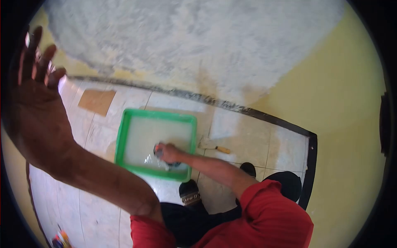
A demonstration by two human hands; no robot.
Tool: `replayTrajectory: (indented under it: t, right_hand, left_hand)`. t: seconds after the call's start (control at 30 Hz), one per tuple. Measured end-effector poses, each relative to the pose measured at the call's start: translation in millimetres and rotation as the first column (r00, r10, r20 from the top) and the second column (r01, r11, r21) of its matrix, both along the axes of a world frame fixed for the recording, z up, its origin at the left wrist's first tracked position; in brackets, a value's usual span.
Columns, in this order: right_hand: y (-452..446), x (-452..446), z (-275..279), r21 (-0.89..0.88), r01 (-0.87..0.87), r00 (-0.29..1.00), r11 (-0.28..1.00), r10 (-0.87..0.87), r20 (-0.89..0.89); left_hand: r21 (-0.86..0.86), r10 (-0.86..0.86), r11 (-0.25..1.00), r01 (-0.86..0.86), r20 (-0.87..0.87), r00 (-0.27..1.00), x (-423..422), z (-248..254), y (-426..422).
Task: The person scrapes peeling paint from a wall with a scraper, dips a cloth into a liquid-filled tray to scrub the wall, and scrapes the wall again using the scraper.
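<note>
My left hand (pixel 39 111) is raised at the far left with its fingers spread, holding nothing. My right hand (pixel 168 153) reaches down into a green tray (pixel 120 144) of cloudy whitish liquid (pixel 144 132). Its fingers are closed round a small dark object (pixel 157 150) with a reddish part, too small and partly hidden to name. The liquid ripples just below that hand. Right of the tray, a scraper (pixel 223 149) with a yellowish handle lies on the floor.
Ahead stands a yellow wall (pixel 331 87) with a large grey-white patch (pixel 198 37) and a dark skirting (pixel 269 116). A brown sheet (pixel 97 102) lies on the tiled floor. My shoe (pixel 189 192) is close to the tray. Colourful items (pixel 61 239) sit at bottom left.
</note>
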State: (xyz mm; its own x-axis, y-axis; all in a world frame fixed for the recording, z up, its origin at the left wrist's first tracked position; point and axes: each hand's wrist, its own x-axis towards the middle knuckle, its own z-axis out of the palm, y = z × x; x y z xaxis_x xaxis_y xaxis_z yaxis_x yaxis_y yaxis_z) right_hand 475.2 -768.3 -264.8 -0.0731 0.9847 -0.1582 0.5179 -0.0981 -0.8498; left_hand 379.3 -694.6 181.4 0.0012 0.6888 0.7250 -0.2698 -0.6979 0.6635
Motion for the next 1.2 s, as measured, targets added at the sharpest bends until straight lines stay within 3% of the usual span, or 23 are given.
replayTrajectory:
  t: [0.03, 0.07, 0.1, 0.13, 0.2, 0.23, 0.3, 0.33, 0.37, 0.4, 0.43, 0.47, 0.53, 0.6, 0.67, 0.7, 0.8, 0.93, 0.97, 1.0, 1.07, 1.13, 1.2]
  right_hand:
    - [4, 2, 16, -0.088, 0.086, 0.996, 0.992, -0.088, -0.021]
    - [8, 5, 37, -0.172, 0.168, 0.984, 0.971, -0.176, -0.034]
    - [10, 7, 43, -0.095, 0.209, 0.964, 0.973, -0.221, -0.147]
    - [14, 6, 44, -0.024, 0.265, 0.93, 0.964, -0.262, -0.259]
    - [25, 1, 51, -0.115, 0.191, 0.869, 0.975, -0.223, -0.441]
    - [28, 7, 56, -0.19, 0.132, 0.776, 0.973, -0.221, -0.591]
    - [36, -4, 27, -0.433, 0.177, 0.645, 0.884, -0.436, -0.627]
    - [29, -3, 44, -0.508, 0.124, 0.512, 0.853, -0.493, -0.704]
    - [32, -6, 27, -0.465, 0.171, 0.543, 0.868, -0.477, -0.691]
    - [31, -7, 31, -0.512, 0.182, 0.462, 0.839, -0.533, -0.709]
    - [35, -11, 20, -0.5, 0.228, 0.402, 0.836, -0.548, -0.733]
    - [35, -8, 14, -0.576, 0.087, 0.197, 0.813, -0.58, -0.79]
    - [19, -6, 46, -0.562, 0.178, 0.042, 0.808, -0.577, -0.816]
    - [23, -11, 28, -0.505, 0.373, 0.087, 0.778, -0.571, -0.816]
    - [29, -10, 6, -0.376, 0.555, 0.492, 0.742, -0.658, -0.57]
    - [31, -10, -7, -0.401, 0.518, 0.578, 0.756, -0.654, -0.487]
    - [13, -7, 25, -0.363, 0.404, 0.562, 0.839, -0.542, -0.625]
    - [4, -7, 51, -0.524, 0.272, 0.592, 0.807, -0.57, -0.57]
    - [24, -30, -11, -0.281, 0.468, 0.618, 0.838, -0.538, -0.574]
    - [24, -25, -5, -0.272, 0.471, 0.622, 0.839, -0.534, -0.572]
    - [19, -19, 2, -0.423, 0.28, 0.83, 0.862, -0.439, -0.345]
    - [19, -20, 12, -0.467, 0.299, 0.834, 0.832, -0.466, -0.296]
    - [7, -17, 44, -0.452, 0.165, 0.727, 0.877, -0.417, -0.545]
  left_hand:
    - [-0.021, 0.046, 0.999, -0.046, -0.024, 0.999, -17, -4, 3]
    - [-0.002, -0.472, 0.881, 0.473, 0.058, 0.88, -40, -6, 6]
    - [0.062, -0.856, 0.512, 0.857, 0.127, 0.502, -61, -6, 8]
    - [0.045, -0.839, 0.539, 0.841, 0.119, 0.531, -69, -7, 7]
    - [0.036, -0.393, 0.915, 0.402, -0.154, 0.907, -79, -8, 6]
    - [0.099, -0.113, 0.985, 0.144, -0.266, 0.957, -82, -9, 6]
    - [0.307, 0.409, 0.901, -0.307, -0.363, 0.837, -84, -10, 8]
    - [0.413, 0.622, 0.773, -0.483, -0.338, 0.706, -84, -11, 10]
    - [0.495, 0.794, 0.599, -0.629, -0.271, 0.544, -81, -12, 12]
    - [0.108, 0.54, 0.835, -0.54, 0.035, 0.841, -25, 11, -21]
    - [-0.187, 0.255, 0.964, -0.191, 0.424, 0.869, 21, 36, -61]
    - [0.192, -0.577, 0.813, 0.55, 0.135, 0.806, -56, 2, -15]
    - [0.092, 0.095, 0.987, -0.134, 0.343, 0.935, 10, 21, -53]
    - [0.03, 0.065, 0.996, -0.081, 0.361, 0.93, 6, 24, -48]
    - [-0.046, 0.046, 0.998, -0.031, 0.37, 0.928, 10, 27, -48]
    - [-0.039, 0.066, 0.998, -0.055, 0.378, 0.924, 16, 28, -52]
    - [-0.077, 0.061, 0.997, -0.031, 0.439, 0.897, 23, 31, -66]
    - [-0.08, 0.058, 0.996, -0.026, 0.421, 0.905, 28, 32, -69]
    - [-0.07, 0.042, 0.997, -0.015, 0.406, 0.913, 28, 31, -69]
    - [-0.064, 0.039, 0.998, -0.014, 0.414, 0.909, 29, 32, -70]
    - [-0.065, 0.042, 0.998, -0.016, 0.411, 0.911, 31, 33, -73]
    - [-0.085, 0.027, 0.996, 0.009, 0.415, 0.909, 29, 31, -70]
    - [-0.104, 0.015, 0.994, 0.033, 0.43, 0.903, 28, 27, -64]
